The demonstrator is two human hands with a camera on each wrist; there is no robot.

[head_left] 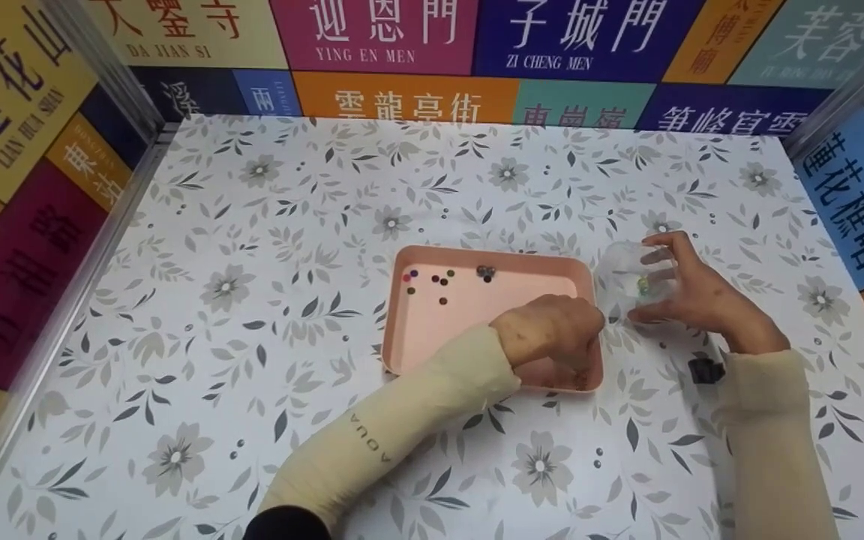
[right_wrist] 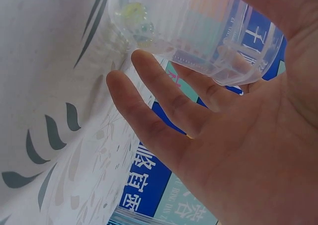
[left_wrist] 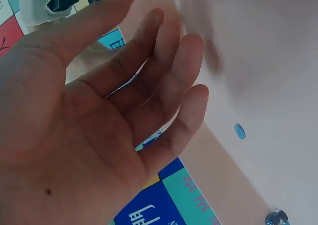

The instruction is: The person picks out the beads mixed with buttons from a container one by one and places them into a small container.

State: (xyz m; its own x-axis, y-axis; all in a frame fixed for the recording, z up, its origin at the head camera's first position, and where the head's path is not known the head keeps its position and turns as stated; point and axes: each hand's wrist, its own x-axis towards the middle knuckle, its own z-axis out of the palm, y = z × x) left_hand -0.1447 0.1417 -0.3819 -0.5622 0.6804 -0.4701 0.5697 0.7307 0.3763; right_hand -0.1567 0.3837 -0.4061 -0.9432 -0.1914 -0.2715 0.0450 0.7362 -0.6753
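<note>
My left hand (head_left: 552,330) reaches over the near right corner of a pink tray (head_left: 394,322), fingers pointing down. In the left wrist view its fingers are loosely bent, thumb apart, with nothing seen between them. Small brown pieces (head_left: 580,379) lie in that corner, partly hidden. Beside the tray, my right hand (head_left: 702,296) curves around a clear plastic cup (head_left: 619,277), thumb on the near side and fingers on the far side. Yellow and green beads (right_wrist: 136,16) sit at the cup's bottom. Several small coloured beads (head_left: 443,282) are scattered at the tray's far left.
A cluster of dark beads (head_left: 486,272) lies by the tray's far wall. The table has a floral cover (head_left: 177,337). Colourful panels with large characters (head_left: 402,45) stand along the back and sides. A small black device (head_left: 706,370) is at the right cuff.
</note>
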